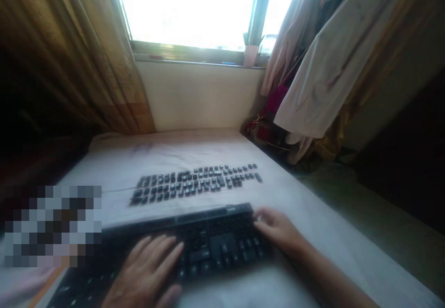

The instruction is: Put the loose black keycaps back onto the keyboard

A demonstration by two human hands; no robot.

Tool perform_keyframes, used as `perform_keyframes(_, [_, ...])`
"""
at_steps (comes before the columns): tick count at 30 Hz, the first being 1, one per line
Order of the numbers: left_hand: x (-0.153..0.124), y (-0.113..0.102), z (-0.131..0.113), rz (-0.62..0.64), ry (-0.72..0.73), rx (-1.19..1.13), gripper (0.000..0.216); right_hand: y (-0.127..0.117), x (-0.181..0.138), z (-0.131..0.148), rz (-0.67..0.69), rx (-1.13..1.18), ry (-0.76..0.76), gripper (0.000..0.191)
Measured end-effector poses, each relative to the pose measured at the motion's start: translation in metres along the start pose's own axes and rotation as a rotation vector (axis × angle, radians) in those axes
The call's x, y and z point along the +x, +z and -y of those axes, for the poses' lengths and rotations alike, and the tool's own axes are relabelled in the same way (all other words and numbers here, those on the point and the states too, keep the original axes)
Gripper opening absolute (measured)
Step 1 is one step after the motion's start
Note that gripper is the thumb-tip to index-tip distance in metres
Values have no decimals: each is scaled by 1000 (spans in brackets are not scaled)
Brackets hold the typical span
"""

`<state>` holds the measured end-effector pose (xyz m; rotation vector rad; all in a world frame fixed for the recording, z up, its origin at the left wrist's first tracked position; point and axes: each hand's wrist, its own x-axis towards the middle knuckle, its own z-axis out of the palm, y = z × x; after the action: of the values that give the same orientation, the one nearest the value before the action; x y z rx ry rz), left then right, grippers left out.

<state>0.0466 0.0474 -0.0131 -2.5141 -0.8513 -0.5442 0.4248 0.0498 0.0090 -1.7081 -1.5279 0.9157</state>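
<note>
A black keyboard [222, 243] lies at a slant in front of me, with many key places in its upper part looking bare. My left hand [149, 266] rests flat on its middle, fingers stretched out and holding nothing. At the keyboard's upper right corner, my right hand [274, 227] is closed, thumb and fingers on the edge. Motion blur hides whether anything small is between those fingers. Beyond the keyboard, loose black keycaps [187, 185] are laid out in several rows on the white cloth [208, 146].
A blurred-out patch [52, 227] covers something at the left. A window [191, 11] is ahead, with a small potted plant [250, 54] on its sill. Yellow curtains [69, 44] hang at the left, and clothes [323, 81] hang at the right beside the cloth-covered surface's edge.
</note>
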Motion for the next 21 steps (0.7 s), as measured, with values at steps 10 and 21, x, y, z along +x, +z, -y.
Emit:
perform_keyframes(10, [-72, 4, 33, 68, -603, 6, 52, -3, 6, 2, -22, -192, 72, 56])
perform_keyframes(21, [-108, 23, 57, -13, -678, -40, 53, -5, 8, 5, 41, -227, -17, 45])
